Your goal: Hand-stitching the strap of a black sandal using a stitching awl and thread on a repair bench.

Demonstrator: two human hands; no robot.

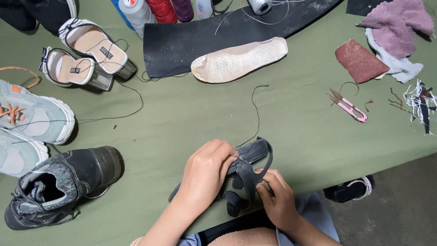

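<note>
Green cloth covers the worktable (191, 114), and at its near edge both hands close on a dark grey strappy sandal (248, 159). Left hand (207, 175) clamps the sole from above; right hand (277, 196) pinches a strap between its fingertips. Black thread (256, 109) runs up from the sandal. Farther off lie a perforated cream insole (239, 61), pink thread snips (348, 107) and a black boot (63, 184).
</note>
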